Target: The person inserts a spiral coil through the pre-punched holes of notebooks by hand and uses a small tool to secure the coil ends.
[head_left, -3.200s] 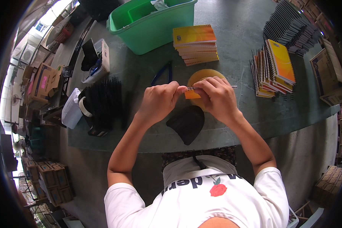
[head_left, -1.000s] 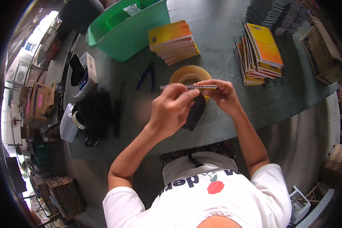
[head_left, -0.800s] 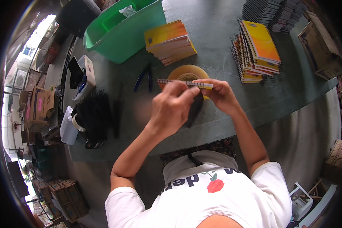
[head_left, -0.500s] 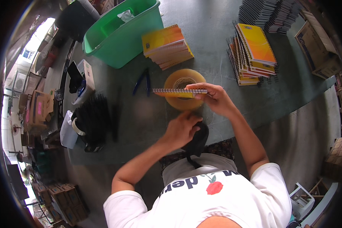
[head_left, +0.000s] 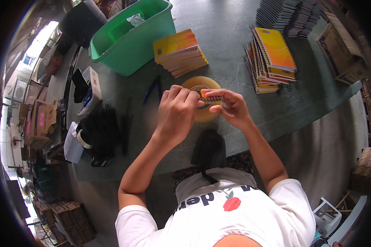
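Observation:
Both my hands hold a small orange notebook (head_left: 210,98) edge-on above the table, its black spiral binding facing up. My left hand (head_left: 178,110) grips its left end with closed fingers. My right hand (head_left: 228,108) pinches its right end between thumb and fingers. Right under the notebook lies a big roll of clear tape (head_left: 202,87) on the grey-green table (head_left: 235,45). A black pouch (head_left: 209,149) lies at the table's near edge below my hands.
A green plastic bin (head_left: 130,39) stands at the back left, with a stack of orange notebooks (head_left: 179,51) beside it. More spiral notebooks (head_left: 272,57) are piled at the right. Blue-handled pliers (head_left: 152,89) and black binding coils (head_left: 101,131) lie to the left.
My left hand dropped toward the black pouch half a second ago and has come back up to the notebook. The notebook now sits lower and closer, just over the tape roll.

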Motion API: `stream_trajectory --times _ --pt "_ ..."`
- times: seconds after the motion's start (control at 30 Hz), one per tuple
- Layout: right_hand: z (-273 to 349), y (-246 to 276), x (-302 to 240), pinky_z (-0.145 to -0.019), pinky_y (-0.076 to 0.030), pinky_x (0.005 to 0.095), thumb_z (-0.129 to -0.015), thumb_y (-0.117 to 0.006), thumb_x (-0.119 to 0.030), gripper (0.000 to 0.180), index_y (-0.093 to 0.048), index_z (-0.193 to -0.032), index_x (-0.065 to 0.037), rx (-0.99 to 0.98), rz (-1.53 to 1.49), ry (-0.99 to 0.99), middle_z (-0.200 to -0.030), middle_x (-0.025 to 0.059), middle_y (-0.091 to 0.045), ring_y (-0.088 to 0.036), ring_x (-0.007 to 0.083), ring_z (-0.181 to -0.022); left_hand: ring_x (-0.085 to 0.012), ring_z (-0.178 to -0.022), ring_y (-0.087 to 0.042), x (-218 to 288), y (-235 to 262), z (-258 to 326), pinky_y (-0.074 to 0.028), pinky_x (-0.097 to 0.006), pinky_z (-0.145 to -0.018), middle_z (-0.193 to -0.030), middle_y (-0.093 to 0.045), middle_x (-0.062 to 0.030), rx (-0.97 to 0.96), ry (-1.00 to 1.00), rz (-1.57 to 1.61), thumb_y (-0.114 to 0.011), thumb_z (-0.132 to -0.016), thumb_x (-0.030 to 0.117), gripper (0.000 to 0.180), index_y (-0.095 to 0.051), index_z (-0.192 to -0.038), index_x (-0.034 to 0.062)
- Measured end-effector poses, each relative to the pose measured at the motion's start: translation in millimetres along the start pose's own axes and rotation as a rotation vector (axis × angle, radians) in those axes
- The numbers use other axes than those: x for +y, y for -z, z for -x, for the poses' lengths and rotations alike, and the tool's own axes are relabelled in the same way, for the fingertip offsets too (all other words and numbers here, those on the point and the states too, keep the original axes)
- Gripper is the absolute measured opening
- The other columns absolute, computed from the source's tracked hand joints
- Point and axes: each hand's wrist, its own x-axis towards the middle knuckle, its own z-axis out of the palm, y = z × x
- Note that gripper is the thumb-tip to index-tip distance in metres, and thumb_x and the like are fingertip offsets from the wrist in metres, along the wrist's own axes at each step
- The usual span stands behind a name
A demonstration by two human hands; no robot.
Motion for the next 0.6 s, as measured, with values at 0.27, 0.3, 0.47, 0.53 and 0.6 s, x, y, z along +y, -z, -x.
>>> stream_trajectory --times 0.27,0.3,0.47,0.53,0.6 --pt "2.9 3.4 2.5 -0.078 -0.05 0.023 -0.088 -0.061 0.001 0.016 -0.066 -0.104 0.0 0.135 0.1 -0.065 -0.099 0.005 -0.069 -0.062 0.0081 -0.09 -0.0298 -0.09 -0.059 -3.1 -10.8 -13.5 -0.045 -0.04 -0.078 -0.093 -0.063 -0.012 -0.103 0.014 0.2 -0.068 -0.081 0.012 0.019 -0.063 -0.097 0.0024" --pt "5.5 9.6 8.0 -0.075 -0.05 0.023 -0.088 -0.062 0.0 0.016 -0.066 -0.103 0.0 0.139 0.202 -0.068 -0.098 0.0042 -0.07 -0.062 0.0076 -0.088 -0.0298 -0.091 -0.059 -2.5 -13.1 -16.1 -0.045 -0.04 -0.08 -0.093 -0.063 -0.0124 -0.094 0.01 0.249 -0.067 -0.082 0.011 0.019 -0.063 -0.097 0.0019" --pt "6.2 11.8 10.0 -0.069 -0.051 0.024 -0.086 -0.062 -0.002 0.015 -0.066 -0.1 0.002 0.191 0.424 -0.021 -0.086 0.0064 -0.071 -0.064 0.0074 -0.078 -0.0305 -0.087 -0.06 8.6 -32.8 -26.6 -0.048 -0.041 -0.079 -0.09 -0.064 -0.0134 -0.031 -0.091 0.332 -0.066 -0.078 0.005 0.02 -0.063 -0.097 0.0004" --pt "6.8 5.9 0.4 -0.066 -0.051 0.0243 -0.086 -0.061 -0.002 0.015 -0.066 -0.099 0.001 0.199 0.565 -0.033 -0.084 0.009 -0.071 -0.065 0.0088 -0.074 -0.0306 -0.085 -0.061 6.9 -36.1 -25.0 -0.049 -0.04 -0.078 -0.089 -0.064 -0.0136 -0.024 -0.097 0.352 -0.066 -0.075 0.004 0.022 -0.063 -0.097 -0.0002" --pt "8.8 2.9 -5.2 -0.066 -0.052 0.0253 -0.085 -0.06 -0.002 0.016 -0.066 -0.1 0.0 0.215 0.659 -0.006 -0.083 0.0113 -0.07 -0.067 0.0117 -0.072 -0.0306 -0.084 -0.061 9.0 -34.0 -25.4 -0.05 -0.039 -0.076 -0.088 -0.064 -0.0138 -0.007 -0.108 0.371 -0.067 -0.072 0.002 0.024 -0.063 -0.096 -0.0008"
